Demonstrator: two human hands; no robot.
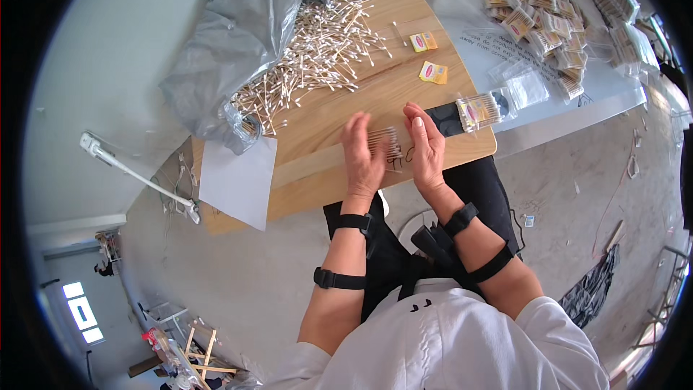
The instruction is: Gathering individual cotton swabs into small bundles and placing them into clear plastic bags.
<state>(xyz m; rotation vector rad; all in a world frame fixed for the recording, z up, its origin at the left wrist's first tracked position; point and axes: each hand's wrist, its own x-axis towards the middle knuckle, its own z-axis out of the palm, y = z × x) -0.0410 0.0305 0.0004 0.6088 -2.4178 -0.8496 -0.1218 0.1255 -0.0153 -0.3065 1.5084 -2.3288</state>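
Now, from my remote seat, I see a small bunch of swabs [393, 143] on the tabletop [404, 0], between my open left hand [363, 153] and open right hand [428, 150]; left-hand contact I can't tell. I judge the sticks light, thin, snappable and apt to roll, best squeezed mid-stem from both sides. Beyond sprawl a loose swab heap [317, 58] and grey bag [238, 36]; a swab pack [478, 113] crowds the right.
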